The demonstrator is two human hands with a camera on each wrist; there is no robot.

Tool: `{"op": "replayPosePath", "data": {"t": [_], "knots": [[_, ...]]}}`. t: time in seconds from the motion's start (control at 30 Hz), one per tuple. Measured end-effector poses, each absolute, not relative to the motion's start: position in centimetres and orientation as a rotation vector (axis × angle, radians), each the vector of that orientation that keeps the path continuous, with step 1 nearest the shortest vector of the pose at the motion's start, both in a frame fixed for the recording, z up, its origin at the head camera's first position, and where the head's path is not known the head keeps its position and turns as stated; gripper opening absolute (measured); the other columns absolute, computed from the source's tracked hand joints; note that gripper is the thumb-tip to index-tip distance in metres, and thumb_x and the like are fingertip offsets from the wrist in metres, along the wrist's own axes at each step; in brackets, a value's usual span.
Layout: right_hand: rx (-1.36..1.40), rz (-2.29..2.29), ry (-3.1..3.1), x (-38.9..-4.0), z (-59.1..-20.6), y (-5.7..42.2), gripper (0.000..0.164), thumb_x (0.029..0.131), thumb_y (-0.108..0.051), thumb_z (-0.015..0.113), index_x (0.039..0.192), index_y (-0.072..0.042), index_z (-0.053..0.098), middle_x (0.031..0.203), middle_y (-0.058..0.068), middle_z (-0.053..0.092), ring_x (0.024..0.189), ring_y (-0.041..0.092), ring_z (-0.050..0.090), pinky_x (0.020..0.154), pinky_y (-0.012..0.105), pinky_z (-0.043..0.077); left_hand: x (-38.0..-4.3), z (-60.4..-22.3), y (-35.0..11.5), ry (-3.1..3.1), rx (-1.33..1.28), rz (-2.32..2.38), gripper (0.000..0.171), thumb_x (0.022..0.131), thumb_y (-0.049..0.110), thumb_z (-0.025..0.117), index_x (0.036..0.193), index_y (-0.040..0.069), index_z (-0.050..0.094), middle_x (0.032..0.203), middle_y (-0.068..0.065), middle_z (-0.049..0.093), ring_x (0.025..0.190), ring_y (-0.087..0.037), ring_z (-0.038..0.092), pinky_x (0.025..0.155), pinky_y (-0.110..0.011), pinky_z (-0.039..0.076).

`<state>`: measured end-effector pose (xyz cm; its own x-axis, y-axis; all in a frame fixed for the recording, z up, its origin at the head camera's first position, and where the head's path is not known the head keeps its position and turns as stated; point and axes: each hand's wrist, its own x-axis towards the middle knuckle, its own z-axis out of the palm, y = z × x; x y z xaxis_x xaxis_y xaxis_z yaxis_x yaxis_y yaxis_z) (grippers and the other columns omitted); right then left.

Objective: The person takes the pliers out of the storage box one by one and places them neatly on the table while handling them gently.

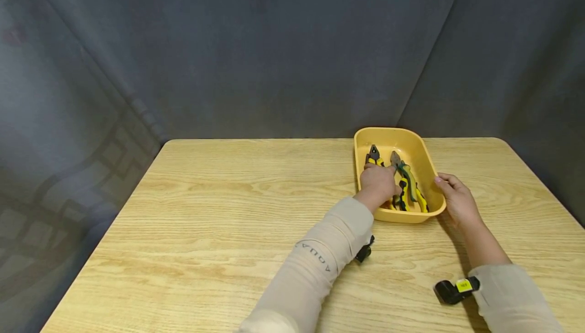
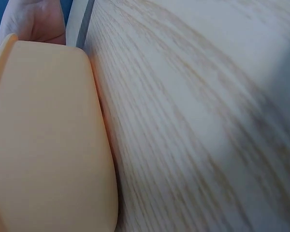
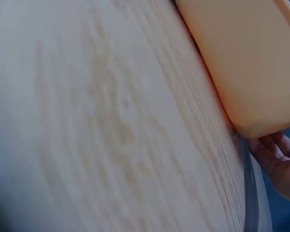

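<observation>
A yellow plastic tub [image 1: 429, 158] stands on the table with several pliers in it. My left hand [image 1: 378, 183] reaches down inside, over the handles of black-jawed pliers [image 1: 374, 152] with yellow and black grips; I cannot tell whether its hidden fingertips hold them. Just right of that hand lie green-and-yellow handled pliers [image 1: 408, 178], overlapping more yellow and black handles [image 1: 404, 196]. My right hand [image 1: 459, 202] holds the tub's right side, thumb at the rim. In the right wrist view, the fingers [image 3: 263, 154] touch the tub's lower corner. The left wrist view shows the tub's outer wall [image 2: 53, 140].
The light wooden table [image 1: 205, 221] extends to the left and in front of the tub. A dark grey curtain [image 1: 274, 54] hangs behind the table's far edge, close to the tub. A black wrist camera [image 1: 450, 291] sits at the right sleeve.
</observation>
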<state>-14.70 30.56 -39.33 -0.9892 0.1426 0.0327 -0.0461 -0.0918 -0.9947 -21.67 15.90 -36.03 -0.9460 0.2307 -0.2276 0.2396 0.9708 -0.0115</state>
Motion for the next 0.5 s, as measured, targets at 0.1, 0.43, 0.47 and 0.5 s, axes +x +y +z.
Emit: {"op": "replayPosePath", "data": {"t": [0.1,0.43,0.47,0.5], "knots": [[-0.107,2.210,-2.037,-14.7,-39.3,30.4,0.008,0.088,-0.022,0.049,0.094,-0.020,0.054,0.087,-0.010,0.051,0.075,0.000,0.051,0.061,0.013,0.043,-21.6,-36.0,15.8,2.912,0.363,-0.057,0.060,0.072,0.063,0.049,0.127,0.050,0.029,0.126,-0.006,0.041,0.104,-0.017,0.046,0.045,-0.026,0.041],[-0.153,2.067,-2.152,-14.6,-38.8,30.5,0.006,0.089,-0.023,0.047,0.094,-0.024,0.051,0.086,-0.014,0.050,0.074,-0.003,0.049,0.060,0.012,0.041,-21.2,-35.0,14.9,3.016,0.409,0.192,0.051,0.075,0.059,0.050,0.123,0.048,0.039,0.095,-0.003,0.056,0.064,-0.012,0.048,0.040,-0.025,0.035],[-0.158,2.060,-2.160,-14.5,-38.8,30.6,0.006,0.089,-0.024,0.047,0.094,-0.024,0.051,0.087,-0.014,0.049,0.075,-0.003,0.049,0.060,0.011,0.041,-21.2,-34.9,14.7,3.013,0.412,0.264,0.049,0.075,0.058,0.051,0.122,0.046,0.041,0.086,-0.001,0.057,0.063,-0.012,0.047,0.041,-0.024,0.035],[-0.162,2.061,-2.162,-14.5,-38.8,30.7,0.006,0.089,-0.024,0.047,0.094,-0.024,0.051,0.087,-0.014,0.048,0.075,-0.003,0.049,0.060,0.011,0.041,-21.3,-34.8,14.6,3.002,0.411,0.345,0.047,0.075,0.057,0.051,0.120,0.045,0.044,0.078,0.001,0.058,0.063,-0.012,0.046,0.042,-0.024,0.034]]}}
